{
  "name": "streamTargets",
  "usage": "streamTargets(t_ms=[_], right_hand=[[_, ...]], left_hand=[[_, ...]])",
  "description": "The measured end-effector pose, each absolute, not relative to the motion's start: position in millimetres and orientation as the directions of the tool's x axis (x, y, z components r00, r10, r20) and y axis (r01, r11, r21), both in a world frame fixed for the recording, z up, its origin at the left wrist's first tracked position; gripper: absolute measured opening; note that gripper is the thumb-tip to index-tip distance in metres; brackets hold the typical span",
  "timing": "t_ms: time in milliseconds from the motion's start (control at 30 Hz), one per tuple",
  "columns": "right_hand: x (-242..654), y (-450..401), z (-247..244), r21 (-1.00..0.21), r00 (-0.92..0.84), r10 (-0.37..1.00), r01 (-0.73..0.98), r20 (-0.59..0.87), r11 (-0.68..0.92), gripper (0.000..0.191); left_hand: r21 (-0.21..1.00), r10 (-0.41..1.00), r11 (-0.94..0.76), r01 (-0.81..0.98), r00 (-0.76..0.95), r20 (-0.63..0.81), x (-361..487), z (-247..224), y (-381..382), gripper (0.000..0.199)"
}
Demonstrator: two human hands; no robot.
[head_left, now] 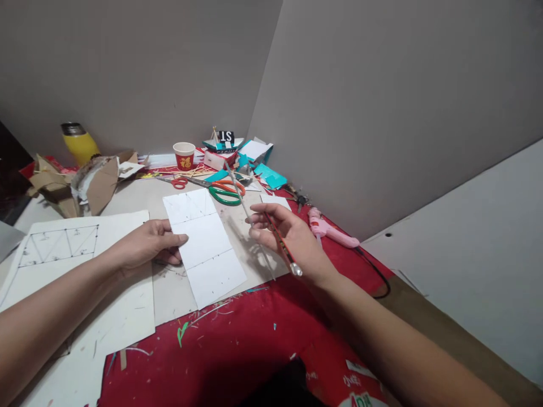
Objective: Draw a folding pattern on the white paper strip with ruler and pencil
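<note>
A white paper strip (207, 249) with ruled lines and small marks is pinched at its left edge by my left hand (146, 246), thumb on top. My right hand (297, 240) holds a red-and-black pencil (278, 240), its silvery end toward me. Between the fingertips of that same hand runs a long, thin, greyish strip (241, 195), seen nearly edge-on; it looks like a clear ruler. Under my left forearm lies a large white sheet (123, 294) with a truss-like drawing of triangles.
Orange-and-green-handled scissors (224, 195), red scissors (179, 183), a paper cup (184, 157) and paper scraps lie at the back. A pink glue gun (333, 230) with a black cord is right. Cardboard pieces (102, 186) and a yellow bottle (81, 146) stand left. Grey panels enclose the table.
</note>
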State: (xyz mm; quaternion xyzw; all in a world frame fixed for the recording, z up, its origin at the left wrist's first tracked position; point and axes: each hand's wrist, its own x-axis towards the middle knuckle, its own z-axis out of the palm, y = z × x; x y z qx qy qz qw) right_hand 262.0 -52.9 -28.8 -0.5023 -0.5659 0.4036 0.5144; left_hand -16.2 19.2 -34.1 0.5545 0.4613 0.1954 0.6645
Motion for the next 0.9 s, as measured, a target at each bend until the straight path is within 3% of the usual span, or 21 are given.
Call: streamTargets(t_ms=[200, 367, 500, 667, 900], right_hand=[[261.5, -53.9, -29.7, -0.969, 0.000, 0.981, 0.158, 0.192, 0.189, 0.048], [227.3, -20.8, -14.8, -0.926, -0.001, 0.936, 0.150, 0.351, 0.347, 0.042], [201.8, 3.4, -32.9, -0.867, 0.075, 0.870, 0.159, 0.488, 0.472, 0.046], [209.3, 1.4, -62.1, -0.874, 0.127, 0.867, 0.141, 0.481, 0.464, 0.045], [215.2, 0.8, -62.2, -0.861, 0.130, 0.853, 0.144, 0.505, 0.487, 0.051]], left_hand=[[0.921, 0.772, 0.291, 0.260, 0.505, -0.387, -14.7, -31.3, 19.0, 0.052], [0.931, 0.802, 0.271, 0.244, 0.478, -0.359, -9.3, -34.0, 19.2, 0.072], [0.944, 0.820, 0.264, 0.196, 0.469, -0.327, -6.9, -38.8, 20.3, 0.081], [0.940, 0.825, 0.309, 0.147, 0.451, -0.342, -5.7, -41.4, 22.4, 0.070], [0.914, 0.813, 0.368, 0.172, 0.417, -0.406, -6.4, -36.5, 29.6, 0.049]])
